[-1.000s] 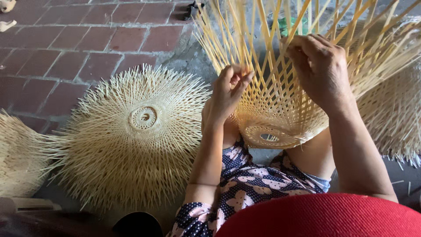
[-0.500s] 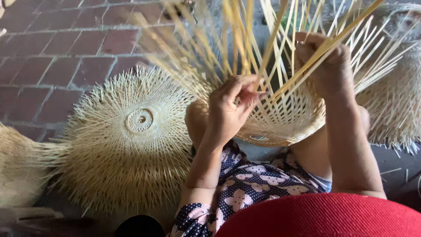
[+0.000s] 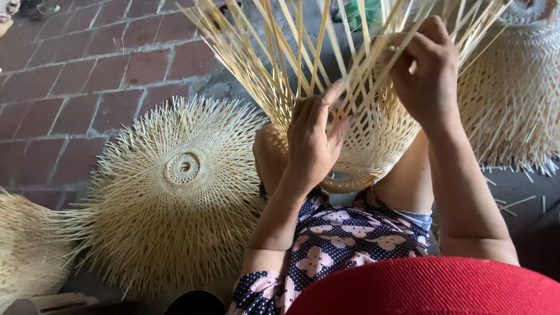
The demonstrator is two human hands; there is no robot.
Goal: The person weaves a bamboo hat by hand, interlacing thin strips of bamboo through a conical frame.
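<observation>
Basket (image 3: 373, 146), unfinished: pale split bamboo, woven bowl base resting on the lap, long flat loose strips (image 3: 291, 52) fanning upward. Left hand (image 3: 315, 143) has its fingers spread among the strips at the weave's edge; right hand (image 3: 429, 73) is closed around a few strips higher up (hands apart). Three other woven pieces: round domed disc (image 3: 175, 186) with spiky fringe on the brick floor (image 3: 76, 76); another (image 3: 26, 256) at left edge; a third (image 3: 519, 93) at right.
</observation>
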